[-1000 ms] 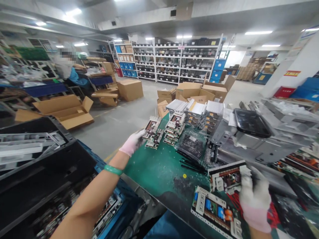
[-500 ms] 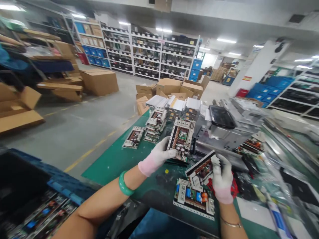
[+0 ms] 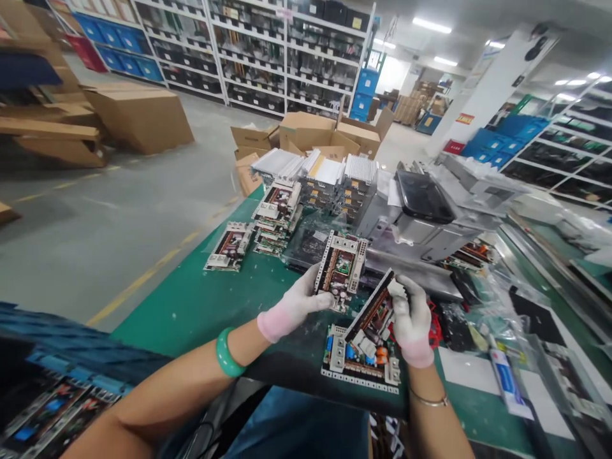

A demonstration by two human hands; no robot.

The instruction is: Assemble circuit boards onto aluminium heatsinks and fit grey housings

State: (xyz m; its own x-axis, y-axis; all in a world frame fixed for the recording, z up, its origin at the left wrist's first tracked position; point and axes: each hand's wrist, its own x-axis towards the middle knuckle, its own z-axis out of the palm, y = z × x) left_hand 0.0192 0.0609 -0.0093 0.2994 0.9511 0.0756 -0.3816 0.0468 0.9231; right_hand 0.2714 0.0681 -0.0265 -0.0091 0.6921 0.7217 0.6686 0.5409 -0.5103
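My gloved left hand (image 3: 299,302) grips the lower left edge of a circuit board (image 3: 341,269), raised above the bench and facing me. Its thumb lies across the lower front. In my gloved right hand (image 3: 412,317) is a second circuit board (image 3: 375,312), held tilted by its right side. Directly beneath that one, a board with blue and orange parts (image 3: 361,366) lies on the green table (image 3: 191,319) near its front edge, partly covered. A single board (image 3: 230,246) and a stack of boards (image 3: 277,210) are at the far left of the table.
Finned metal heat sinks (image 3: 325,171) are stacked at the back. A black tray (image 3: 423,194) rests on metal housings right of centre. A glue tube (image 3: 509,376) and plastic bags lie at the right. Open cartons (image 3: 306,132) stand behind the table; a blue crate edge (image 3: 76,376) is at lower left.
The view has shifted down and to the right. The board in my right hand is tilted more steeply and reaches farther over the board below. Both hands keep their holds.
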